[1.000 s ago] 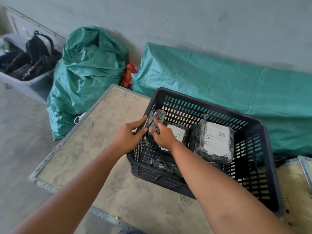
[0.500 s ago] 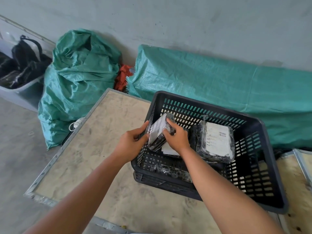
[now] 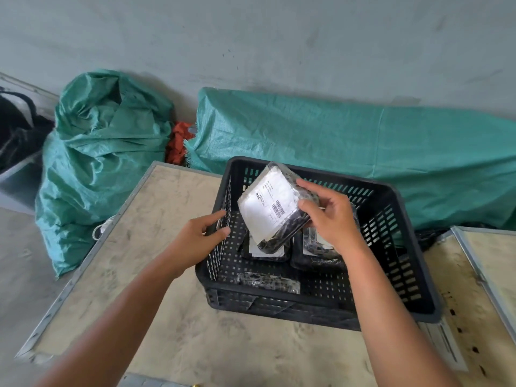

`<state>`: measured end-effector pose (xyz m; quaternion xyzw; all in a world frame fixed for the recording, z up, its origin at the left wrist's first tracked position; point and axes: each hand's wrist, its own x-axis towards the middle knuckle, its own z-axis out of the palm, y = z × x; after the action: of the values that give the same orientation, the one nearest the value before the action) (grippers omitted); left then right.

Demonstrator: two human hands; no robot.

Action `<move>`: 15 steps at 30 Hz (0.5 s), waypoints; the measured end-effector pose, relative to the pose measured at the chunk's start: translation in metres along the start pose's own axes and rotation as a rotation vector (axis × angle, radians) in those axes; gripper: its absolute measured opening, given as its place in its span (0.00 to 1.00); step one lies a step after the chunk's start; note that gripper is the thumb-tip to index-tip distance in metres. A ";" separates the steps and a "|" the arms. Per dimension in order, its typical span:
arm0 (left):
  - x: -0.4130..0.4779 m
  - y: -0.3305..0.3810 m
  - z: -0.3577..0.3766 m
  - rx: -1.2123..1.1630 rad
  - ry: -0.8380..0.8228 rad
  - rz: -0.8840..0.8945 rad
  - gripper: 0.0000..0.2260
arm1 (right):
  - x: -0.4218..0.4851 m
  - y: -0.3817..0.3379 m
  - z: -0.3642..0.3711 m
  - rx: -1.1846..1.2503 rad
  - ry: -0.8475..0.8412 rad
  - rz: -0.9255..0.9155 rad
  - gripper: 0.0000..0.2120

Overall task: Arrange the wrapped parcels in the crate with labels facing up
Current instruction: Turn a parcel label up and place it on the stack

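Note:
A black slatted crate (image 3: 402, 277) stands on a worn table (image 3: 156, 247). My right hand (image 3: 331, 219) grips a wrapped parcel (image 3: 272, 208) above the crate, tilted, its white label turned toward me. My left hand (image 3: 201, 237) rests on the crate's left wall, fingers loosely curled over it. Under the held parcel lies a second parcel (image 3: 265, 251), label up and partly hidden. Another parcel (image 3: 318, 254) sits under my right hand. A dark parcel (image 3: 268, 282) lies near the front wall with no label showing.
Two green woven sacks (image 3: 103, 152) (image 3: 349, 152) lean against the grey wall behind the table, with a red cloth (image 3: 178, 143) between them. A grey tub with black bags (image 3: 16, 141) stands at far left. A second table's edge (image 3: 480, 263) is at right.
My right hand has lifted the parcel from the crate's left wall and turned it label toward me. My left hand has let go of it and now rests on the crate wall.

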<state>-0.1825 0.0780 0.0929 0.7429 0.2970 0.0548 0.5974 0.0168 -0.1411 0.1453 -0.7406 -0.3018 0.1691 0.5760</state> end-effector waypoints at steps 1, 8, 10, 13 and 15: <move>-0.002 0.009 0.000 0.060 -0.047 -0.010 0.24 | 0.001 -0.007 -0.005 0.020 -0.005 -0.011 0.19; -0.011 0.060 0.011 0.007 0.035 0.342 0.34 | 0.014 -0.034 -0.033 0.048 -0.072 -0.058 0.17; -0.003 0.067 0.008 -0.077 -0.102 0.420 0.32 | 0.018 -0.033 -0.037 0.088 -0.074 -0.047 0.18; 0.010 0.069 0.005 -0.294 -0.308 0.420 0.23 | 0.024 -0.028 -0.040 0.191 -0.094 0.023 0.18; 0.018 0.067 0.006 -0.432 -0.355 0.313 0.21 | 0.027 -0.021 -0.041 0.211 -0.116 0.073 0.19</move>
<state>-0.1401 0.0749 0.1478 0.6334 0.0519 0.0773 0.7682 0.0571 -0.1516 0.1793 -0.6754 -0.2881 0.2631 0.6258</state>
